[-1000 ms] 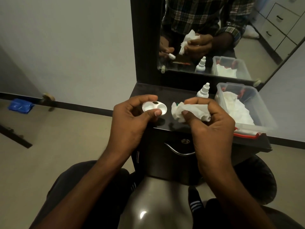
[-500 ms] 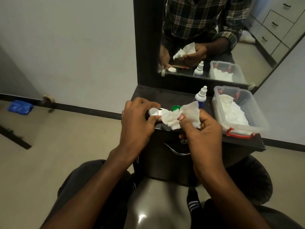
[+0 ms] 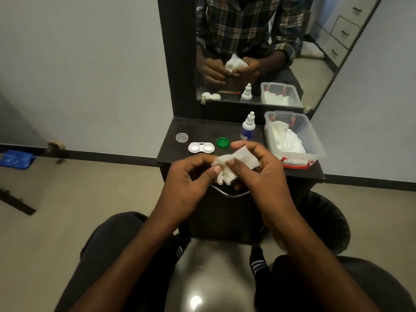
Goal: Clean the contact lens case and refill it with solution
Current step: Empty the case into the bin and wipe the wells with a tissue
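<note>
A crumpled white tissue [image 3: 234, 164] is held between both hands just in front of the near edge of a dark vanity shelf [image 3: 171, 145]. The left hand [image 3: 191, 183] is curled, its thumb and fingertips pinched on the tissue's left end; the right hand [image 3: 258, 170] is closed around the right part, with the thumb pressed on top and the index finger stretched out above the paper. Whether anything is wrapped inside the tissue cannot be told.

The white contact lens case [image 3: 201, 147] is set flat on the shelf, apart from both hands, with its two wells open and facing up. A green cap [image 3: 222, 142] is placed just to its right, and a clear round lid [image 3: 182, 137] lies to its left, slightly farther back. A small solution bottle [image 3: 248, 126] with a white nozzle and blue label is seen upright behind the green cap (near the mirror [image 3: 258, 52]). At the right end of the shelf a clear plastic container [image 3: 315, 140] is found, with white tissues inside and a red-trimmed lid beneath it. The hands, the bottle and the container are repeated in the mirror
</note>
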